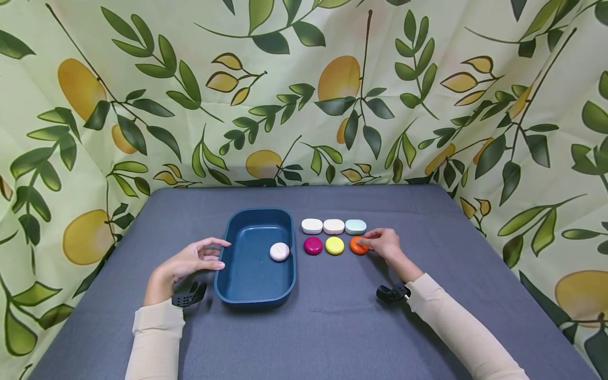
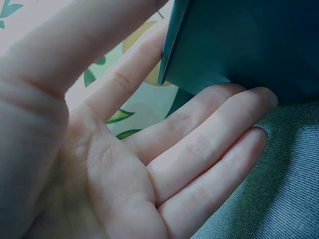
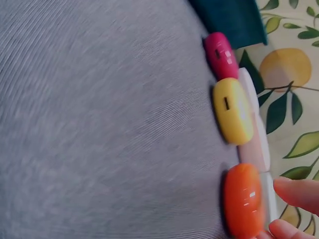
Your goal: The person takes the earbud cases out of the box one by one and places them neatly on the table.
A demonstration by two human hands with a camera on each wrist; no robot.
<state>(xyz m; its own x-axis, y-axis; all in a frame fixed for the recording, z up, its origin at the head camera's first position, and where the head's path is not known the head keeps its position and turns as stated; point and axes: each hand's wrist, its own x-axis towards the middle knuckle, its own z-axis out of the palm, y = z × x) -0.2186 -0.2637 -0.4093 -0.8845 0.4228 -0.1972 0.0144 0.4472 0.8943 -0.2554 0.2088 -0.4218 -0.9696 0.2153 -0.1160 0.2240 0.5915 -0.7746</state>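
My right hand (image 1: 383, 244) is at a glossy orange round case (image 1: 357, 246); its fingertips overlap the case's right side in the head view. From the right wrist, one finger (image 3: 299, 193) shows apart from the case, with another fingertip close against its edge. A yellow round case (image 1: 334, 245) and a magenta one (image 1: 313, 245) lie to the left in the same row. My left hand (image 1: 192, 259) rests loosely extended fingers against the left wall of a blue rectangular bin (image 1: 231, 285). Inside the bin, toward its right wall, lies a pale pink round case (image 1: 279, 252).
Behind the round cases stand a white oval case (image 1: 312, 226), a pale pink oval case (image 1: 333, 227) and a light blue one (image 1: 355, 227), side by side. All stand on a grey cloth-covered table (image 1: 323, 338). A leaf-patterned curtain (image 1: 304, 132) hangs behind and at the sides.
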